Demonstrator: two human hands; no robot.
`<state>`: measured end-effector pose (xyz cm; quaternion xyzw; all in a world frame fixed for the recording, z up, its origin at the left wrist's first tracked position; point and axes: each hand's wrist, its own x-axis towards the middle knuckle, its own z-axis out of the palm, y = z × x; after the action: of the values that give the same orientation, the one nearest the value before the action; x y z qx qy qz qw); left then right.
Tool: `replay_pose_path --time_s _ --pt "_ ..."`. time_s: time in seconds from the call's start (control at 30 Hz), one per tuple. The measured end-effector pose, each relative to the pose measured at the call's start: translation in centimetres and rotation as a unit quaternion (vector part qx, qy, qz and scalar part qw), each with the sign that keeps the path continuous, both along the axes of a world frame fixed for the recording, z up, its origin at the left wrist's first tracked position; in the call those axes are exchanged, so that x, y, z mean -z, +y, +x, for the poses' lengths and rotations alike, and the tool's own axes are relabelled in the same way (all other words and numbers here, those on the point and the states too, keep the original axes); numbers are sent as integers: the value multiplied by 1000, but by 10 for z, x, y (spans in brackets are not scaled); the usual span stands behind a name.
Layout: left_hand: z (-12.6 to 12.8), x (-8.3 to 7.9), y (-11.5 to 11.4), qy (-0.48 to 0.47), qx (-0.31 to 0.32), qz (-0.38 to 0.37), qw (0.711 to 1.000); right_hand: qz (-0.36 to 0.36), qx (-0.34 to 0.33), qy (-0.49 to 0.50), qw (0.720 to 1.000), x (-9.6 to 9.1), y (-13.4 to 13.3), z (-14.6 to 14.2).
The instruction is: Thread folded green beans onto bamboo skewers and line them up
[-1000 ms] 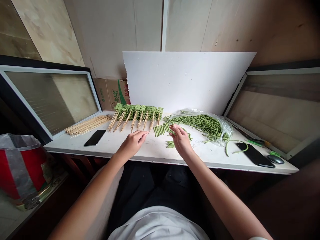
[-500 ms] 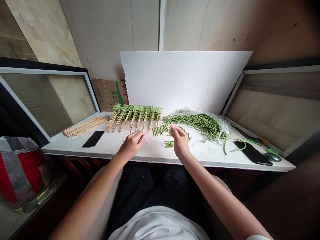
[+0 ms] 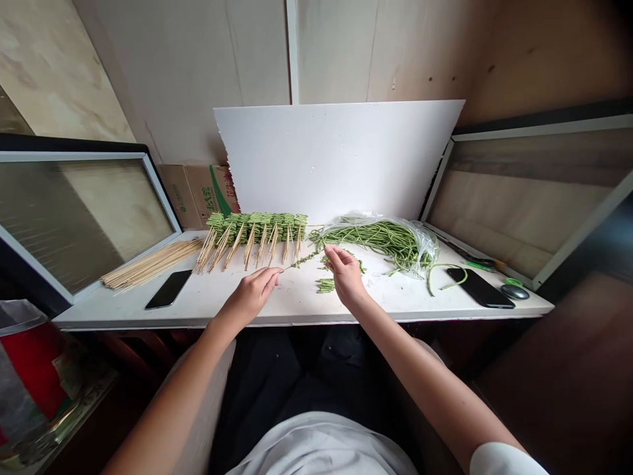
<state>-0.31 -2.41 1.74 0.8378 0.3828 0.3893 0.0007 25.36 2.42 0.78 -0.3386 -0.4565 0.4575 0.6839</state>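
Note:
My left hand [image 3: 250, 295] rests on the white table [image 3: 208, 307] with its fingers pinched on the near end of a thin bamboo skewer [image 3: 301, 260] threaded with cut green bean pieces. My right hand [image 3: 345, 274] is closed in a pinch at the skewer's far end, on the bean pieces there. A small heap of cut bean pieces [image 3: 325, 285] lies just left of my right wrist. Behind my hands lies a row of finished bean skewers [image 3: 257, 227]. A clear plastic bag of long green beans [image 3: 390, 239] lies to the right.
Bare skewers [image 3: 148, 265] and a black phone [image 3: 168, 289] lie at the left. A second phone [image 3: 482, 288], scissors [image 3: 475, 264] and a small round object [image 3: 514, 291] lie at the right. A white board [image 3: 336, 158] and a cardboard box [image 3: 198, 194] stand behind. A red bucket [image 3: 24, 359] sits lower left.
The row of bean pieces that lay flat between my hands is now turned edge-on, held between both hands. My view has shifted to the right.

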Motion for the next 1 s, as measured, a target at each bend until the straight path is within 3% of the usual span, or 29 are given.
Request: replay_pose_path --time_s 0.17,0.37,0.57,0.77,0.87,1.0 --pt "3 6 2 -14 10 -12 1000 47 -12 -20 999 -6 1 7" --pt "0 13 9 -37 0 11 999 59 15 -24 998 1 -3 -4" --pt "1 14 10 -61 12 45 997 -24 8 17 1000 5 -5 -12" --pt "2 8 5 -44 3 101 994 -62 16 20 998 1 -10 -14" --pt "-1 5 3 -40 -6 79 996 -60 12 14 998 -2 -14 -15" --pt "-3 3 1 -35 3 21 999 7 7 -12 1000 -7 -17 -12"
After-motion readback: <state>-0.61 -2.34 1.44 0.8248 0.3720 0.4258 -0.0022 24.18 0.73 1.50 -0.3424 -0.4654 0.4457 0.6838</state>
